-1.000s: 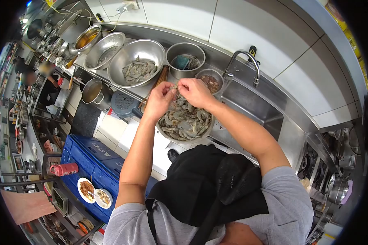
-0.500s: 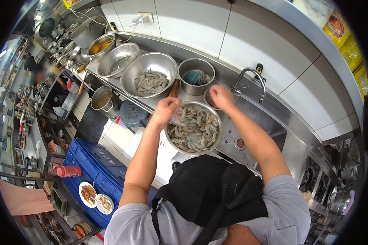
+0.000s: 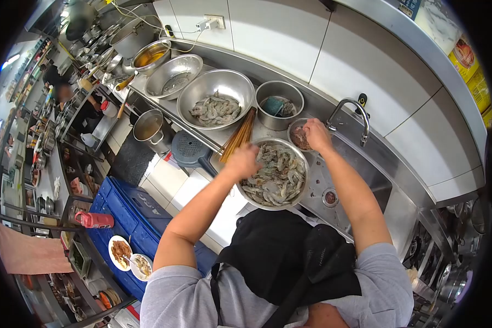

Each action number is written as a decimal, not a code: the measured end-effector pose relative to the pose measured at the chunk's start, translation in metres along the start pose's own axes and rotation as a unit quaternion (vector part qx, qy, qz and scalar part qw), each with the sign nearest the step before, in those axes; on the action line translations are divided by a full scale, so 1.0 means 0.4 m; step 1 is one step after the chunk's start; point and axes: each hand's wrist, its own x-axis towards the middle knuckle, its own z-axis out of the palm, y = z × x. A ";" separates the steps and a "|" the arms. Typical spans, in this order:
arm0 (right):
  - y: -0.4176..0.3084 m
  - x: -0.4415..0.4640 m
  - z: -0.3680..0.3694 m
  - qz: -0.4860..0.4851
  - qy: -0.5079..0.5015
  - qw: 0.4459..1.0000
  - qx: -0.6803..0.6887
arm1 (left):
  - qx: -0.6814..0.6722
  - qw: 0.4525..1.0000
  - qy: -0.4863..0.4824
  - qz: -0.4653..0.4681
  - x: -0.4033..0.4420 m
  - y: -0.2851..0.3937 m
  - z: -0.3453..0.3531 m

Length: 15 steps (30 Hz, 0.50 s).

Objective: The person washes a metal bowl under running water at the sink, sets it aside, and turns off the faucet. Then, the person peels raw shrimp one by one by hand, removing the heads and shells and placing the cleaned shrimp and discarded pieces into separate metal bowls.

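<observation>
My left hand (image 3: 243, 162), smeared by motion, is over the left rim of a metal bowl (image 3: 302, 192) full of raw shrimp (image 3: 276, 169). What its fingers hold, if anything, is not clear. My right hand (image 3: 317, 135) hangs at the right side of a small metal bowl (image 3: 291, 134) with reddish scraps in it, fingers curled together. Anything inside that grip is hidden. Beside my left hand lies a bundle of wooden skewers (image 3: 242, 134). A wider steel bowl (image 3: 184, 97) with more shrimp (image 3: 215, 110) stands just beyond the skewers.
A steel pot (image 3: 264, 117) with a green scouring pad stands behind the small bowl. The sink (image 3: 361, 180) with its tap (image 3: 349, 104) lies to the right. On the left are a stool (image 3: 189, 146), a stockpot (image 3: 150, 131) and a blue chest (image 3: 126, 205). Another person (image 3: 63, 93) is far left.
My right hand has come down at the small bowl, its fingers curled. The left hand has moved from above the shrimp bowl's far left side to its left rim. The camera view has shifted slightly.
</observation>
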 end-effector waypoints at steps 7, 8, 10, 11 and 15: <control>-0.099 0.007 -0.078 -0.023 -0.012 0.999 -0.039 | 0.110 0.993 -0.024 -0.019 -0.064 0.088 0.131; -0.074 0.007 -0.061 -0.024 -0.014 0.999 -0.038 | 0.100 0.994 -0.030 -0.023 -0.064 0.085 0.142; -0.027 0.000 -0.027 -0.041 -0.038 0.997 -0.056 | 0.088 0.995 -0.036 -0.030 -0.070 0.093 0.140; -0.020 -0.015 -0.015 -0.043 -0.040 0.997 -0.054 | 0.086 0.995 -0.041 -0.028 -0.072 0.095 0.133; -0.013 -0.055 -0.017 0.054 -0.184 0.974 -0.117 | 0.069 0.996 -0.026 -0.041 -0.062 0.081 0.145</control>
